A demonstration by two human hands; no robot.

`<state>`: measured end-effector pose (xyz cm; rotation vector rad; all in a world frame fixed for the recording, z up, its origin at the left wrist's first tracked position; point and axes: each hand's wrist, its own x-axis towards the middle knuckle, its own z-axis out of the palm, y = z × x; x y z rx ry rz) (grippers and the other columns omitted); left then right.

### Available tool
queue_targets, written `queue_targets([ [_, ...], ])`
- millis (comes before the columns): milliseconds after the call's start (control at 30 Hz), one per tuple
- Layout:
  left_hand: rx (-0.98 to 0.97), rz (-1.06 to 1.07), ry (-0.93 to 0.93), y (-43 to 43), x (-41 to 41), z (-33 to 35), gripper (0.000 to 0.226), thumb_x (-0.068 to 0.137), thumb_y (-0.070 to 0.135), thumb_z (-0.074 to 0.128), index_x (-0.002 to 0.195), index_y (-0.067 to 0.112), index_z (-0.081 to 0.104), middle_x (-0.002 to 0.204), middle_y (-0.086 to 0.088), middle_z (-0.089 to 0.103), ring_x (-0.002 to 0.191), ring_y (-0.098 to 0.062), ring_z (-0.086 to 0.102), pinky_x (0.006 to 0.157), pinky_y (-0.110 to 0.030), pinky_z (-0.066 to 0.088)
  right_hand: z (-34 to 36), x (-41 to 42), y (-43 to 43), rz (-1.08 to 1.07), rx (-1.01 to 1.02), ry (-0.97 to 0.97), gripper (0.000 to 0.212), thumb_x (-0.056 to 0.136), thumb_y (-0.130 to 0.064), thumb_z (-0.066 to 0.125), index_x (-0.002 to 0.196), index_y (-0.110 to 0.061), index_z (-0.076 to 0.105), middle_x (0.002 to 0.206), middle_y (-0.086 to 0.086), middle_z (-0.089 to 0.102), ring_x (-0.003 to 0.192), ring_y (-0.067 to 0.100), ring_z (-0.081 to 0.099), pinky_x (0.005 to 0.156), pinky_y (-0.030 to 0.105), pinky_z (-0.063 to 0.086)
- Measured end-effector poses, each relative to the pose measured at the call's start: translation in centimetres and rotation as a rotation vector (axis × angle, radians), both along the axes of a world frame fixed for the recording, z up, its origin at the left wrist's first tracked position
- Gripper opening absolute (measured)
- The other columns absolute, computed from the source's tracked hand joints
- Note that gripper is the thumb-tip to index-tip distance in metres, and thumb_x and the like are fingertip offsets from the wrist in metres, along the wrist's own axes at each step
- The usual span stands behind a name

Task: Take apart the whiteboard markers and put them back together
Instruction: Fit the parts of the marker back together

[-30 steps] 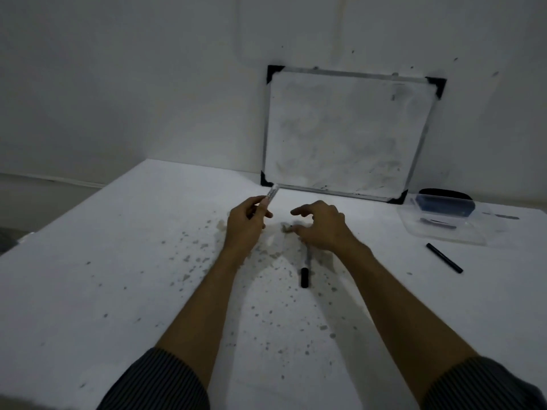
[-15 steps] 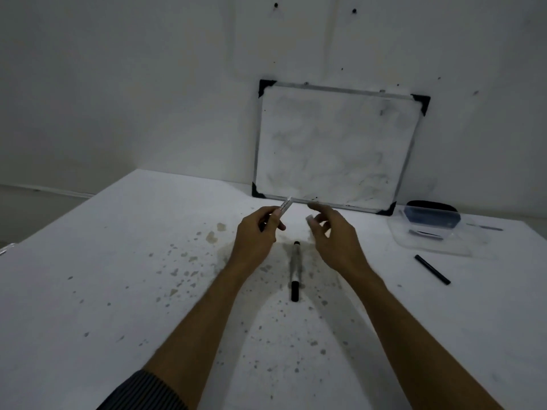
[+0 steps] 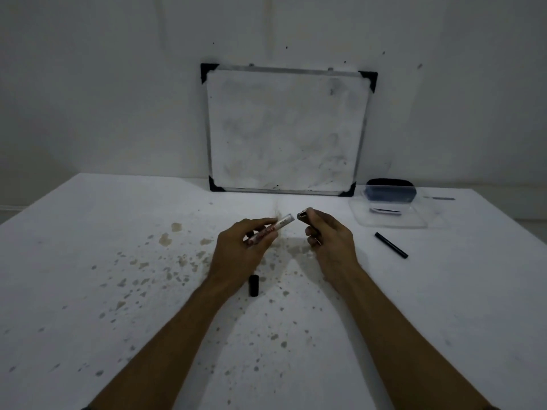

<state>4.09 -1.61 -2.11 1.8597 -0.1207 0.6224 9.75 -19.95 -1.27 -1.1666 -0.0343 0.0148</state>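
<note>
My left hand (image 3: 239, 255) holds a white marker barrel (image 3: 272, 230) with red lettering, its open end pointing up and right. My right hand (image 3: 328, 241) pinches a small dark marker part (image 3: 302, 216), held a short gap away from the barrel's end. Below my left wrist another marker (image 3: 254, 285) lies on the table; only its black cap end shows, the rest is hidden by my hand. A black marker piece (image 3: 390, 245) lies on the table to the right of my right hand.
A whiteboard (image 3: 285, 131) leans against the wall at the back of the stained white table (image 3: 118, 261). A clear plastic tray (image 3: 390, 214) with a dark eraser (image 3: 390, 189) sits at the back right. A thin pen-like item (image 3: 439, 198) lies beyond it.
My right hand has lifted off the table with the small dark part and brought it up near the barrel's end. Both hands have risen, and the view has tilted up a little.
</note>
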Motion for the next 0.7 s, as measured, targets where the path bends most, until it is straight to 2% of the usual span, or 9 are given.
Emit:
queue_targets([
  [133, 0.020, -0.025, -0.019, 0.1, 0.0, 0.0, 0.032, 0.086, 0.024, 0.082, 0.117, 0.022, 0.078, 0.100, 0.004, 0.076, 0.096, -0.015, 0.070, 0.081, -0.033, 0.061, -0.2, -0.1, 0.2, -0.012, -0.096, -0.052, 0.024, 0.089, -0.026, 0.077, 0.104, -0.008, 0.079, 0.083, 0.001, 0.074, 0.071, 0.012, 0.056, 0.064, 0.026, 0.044],
  [200, 0.040, -0.024, -0.029, 0.2, 0.1, -0.1, 0.034, 0.085, 0.024, 0.083, 0.118, 0.020, 0.078, 0.097, 0.002, 0.075, 0.093, -0.018, 0.071, 0.077, -0.041, 0.061, -0.1, -0.3, 0.3, -0.014, -0.151, -0.081, 0.021, 0.090, -0.026, 0.077, 0.104, -0.010, 0.079, 0.076, -0.005, 0.071, 0.068, 0.009, 0.058, 0.063, 0.024, 0.046],
  [267, 0.056, -0.014, -0.030, 0.4, 0.2, -0.2, 0.034, 0.085, 0.025, 0.083, 0.118, 0.020, 0.078, 0.096, 0.002, 0.074, 0.091, -0.019, 0.071, 0.075, -0.044, 0.061, -0.1, -0.6, 0.4, -0.030, -0.227, -0.130, 0.019, 0.091, -0.025, 0.075, 0.104, -0.012, 0.079, 0.073, -0.008, 0.072, 0.066, 0.006, 0.060, 0.058, 0.020, 0.047],
  [333, 0.060, -0.005, -0.028, 0.4, 0.1, -0.1, 0.034, 0.086, 0.027, 0.082, 0.119, 0.020, 0.077, 0.095, 0.002, 0.075, 0.090, -0.018, 0.071, 0.074, -0.040, 0.062, 0.0, -1.0, 0.7, -0.061, -0.274, -0.187, 0.017, 0.093, -0.026, 0.074, 0.104, -0.014, 0.079, 0.075, -0.007, 0.073, 0.068, 0.004, 0.063, 0.057, 0.016, 0.049],
  [433, 0.050, -0.011, -0.028, 0.3, -0.1, 0.2, 0.032, 0.090, 0.027, 0.077, 0.121, 0.019, 0.076, 0.092, 0.001, 0.075, 0.084, -0.013, 0.069, 0.067, -0.024, 0.056, 0.2, -1.3, 0.8, -0.092, -0.303, -0.239, 0.015, 0.093, -0.026, 0.073, 0.103, -0.017, 0.080, 0.081, -0.005, 0.076, 0.073, 0.003, 0.067, 0.064, 0.014, 0.052],
  [500, 0.034, -0.040, -0.002, 0.3, -0.2, 0.2, 0.031, 0.092, 0.028, 0.074, 0.122, 0.020, 0.076, 0.095, 0.004, 0.078, 0.085, -0.011, 0.070, 0.071, -0.019, 0.055, 0.4, -1.4, 0.7, -0.065, -0.256, -0.232, 0.018, 0.092, -0.023, 0.075, 0.108, -0.017, 0.079, 0.091, -0.001, 0.080, 0.080, 0.007, 0.071, 0.074, 0.020, 0.057],
  [600, 0.006, -0.076, 0.050, 0.5, -0.3, 0.4, 0.031, 0.093, 0.029, 0.072, 0.123, 0.020, 0.075, 0.100, 0.009, 0.079, 0.092, -0.010, 0.074, 0.080, -0.019, 0.059, 0.6, -1.6, 0.5, 0.011, -0.202, -0.198, 0.027, 0.090, -0.023, 0.076, 0.117, -0.019, 0.077, 0.105, -0.001, 0.080, 0.096, 0.015, 0.074, 0.090, 0.029, 0.059],
  [700, -0.009, -0.088, 0.067, 0.5, -0.7, 0.7, 0.030, 0.093, 0.027, 0.072, 0.121, 0.017, 0.075, 0.092, 0.008, 0.079, 0.087, -0.002, 0.074, 0.078, -0.011, 0.055, 0.6, -1.8, 0.4, 0.041, -0.237, -0.203, 0.024, 0.090, -0.026, 0.075, 0.114, -0.021, 0.078, 0.108, -0.003, 0.080, 0.104, 0.017, 0.074, 0.096, 0.032, 0.057],
])
